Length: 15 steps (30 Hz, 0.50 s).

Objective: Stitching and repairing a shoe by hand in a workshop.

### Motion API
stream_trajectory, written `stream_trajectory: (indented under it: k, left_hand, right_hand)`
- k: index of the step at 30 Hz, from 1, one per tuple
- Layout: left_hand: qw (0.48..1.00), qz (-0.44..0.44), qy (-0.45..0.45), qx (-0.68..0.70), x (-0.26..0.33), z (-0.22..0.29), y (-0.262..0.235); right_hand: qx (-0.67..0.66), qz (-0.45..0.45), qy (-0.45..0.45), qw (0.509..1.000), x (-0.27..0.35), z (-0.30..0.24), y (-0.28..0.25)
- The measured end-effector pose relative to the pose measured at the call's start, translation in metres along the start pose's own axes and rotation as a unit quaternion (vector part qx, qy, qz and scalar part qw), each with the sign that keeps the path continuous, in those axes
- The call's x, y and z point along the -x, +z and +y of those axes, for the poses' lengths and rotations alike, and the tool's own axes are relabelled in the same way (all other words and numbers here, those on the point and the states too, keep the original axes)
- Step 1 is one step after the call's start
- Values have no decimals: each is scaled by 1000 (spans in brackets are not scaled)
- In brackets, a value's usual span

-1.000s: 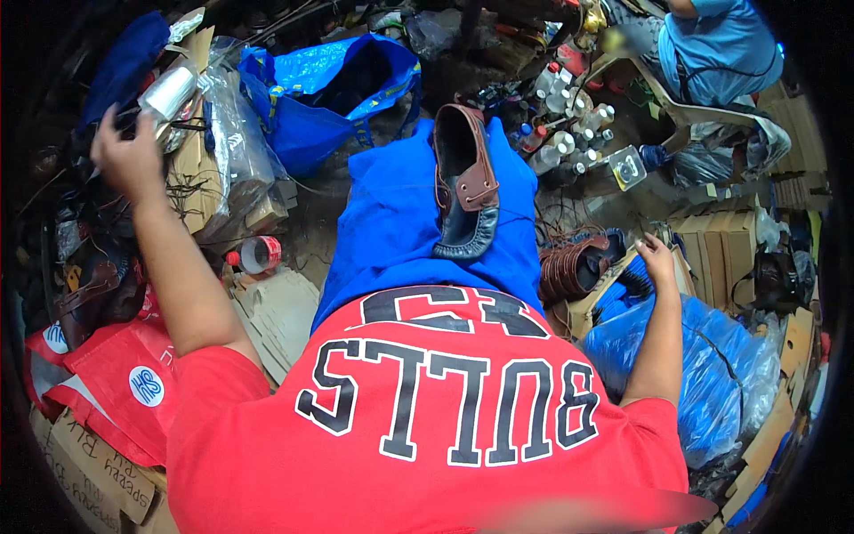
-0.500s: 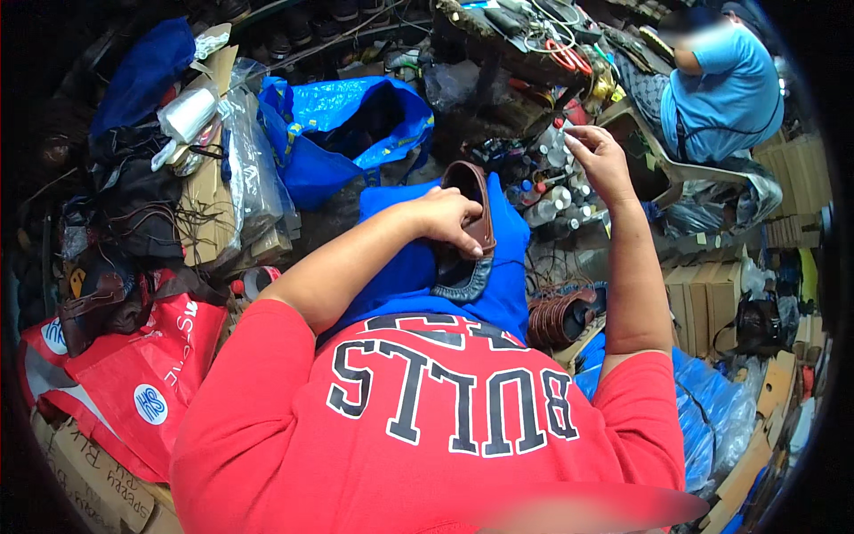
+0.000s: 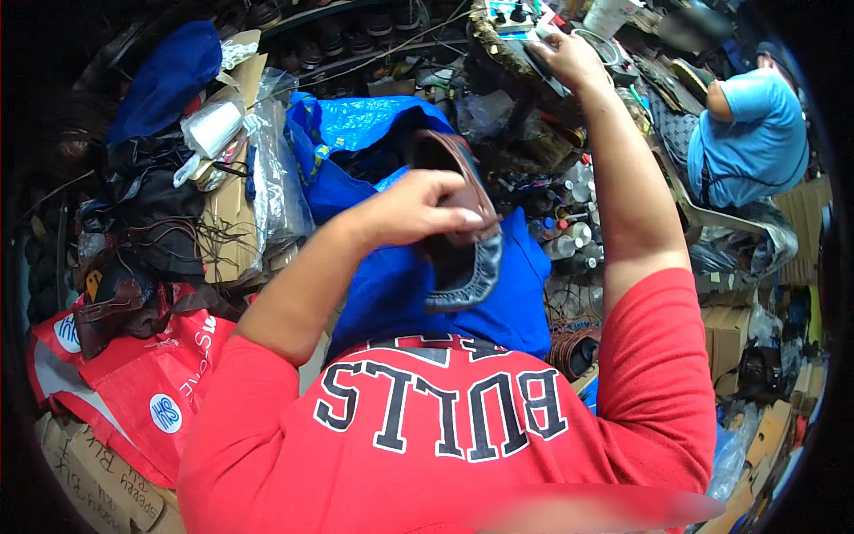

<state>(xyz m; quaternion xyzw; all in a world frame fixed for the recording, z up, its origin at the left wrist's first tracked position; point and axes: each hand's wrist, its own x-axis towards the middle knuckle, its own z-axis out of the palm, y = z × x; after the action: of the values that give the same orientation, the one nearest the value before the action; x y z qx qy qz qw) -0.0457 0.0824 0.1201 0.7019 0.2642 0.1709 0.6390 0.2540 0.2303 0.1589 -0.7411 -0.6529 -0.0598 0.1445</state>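
My left hand is closed on a brown leather shoe upper with a dark gathered edge, its thumb pressed on the side. The upper is held above the blue cloth over my lap and overlaps the opening of a blue bag. Stretched far ahead, my right hand is at the cluttered stand, its fingers bent around a small item I cannot make out.
Several bottles stand beneath my right forearm. A red bag and cardboard lie at the left. A person in a blue shirt sits at the far right. Another brown leather piece lies right of the blue cloth.
My right hand has moved from above the bottles up and away to the stand. My left hand has lifted the shoe upper off the blue cloth and tilted it.
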Motion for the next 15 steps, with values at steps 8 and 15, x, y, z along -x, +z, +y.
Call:
stream_trajectory:
  k: [8,15]
  left_hand:
    - [988,43,-131,-69,26,-71,-60]
    - [965,-97,-238,59,14,-95,-68]
  right_hand:
    - [-20,77,-1,997,-5,-39,12]
    - [64,123,-18,990,-7,-1,20]
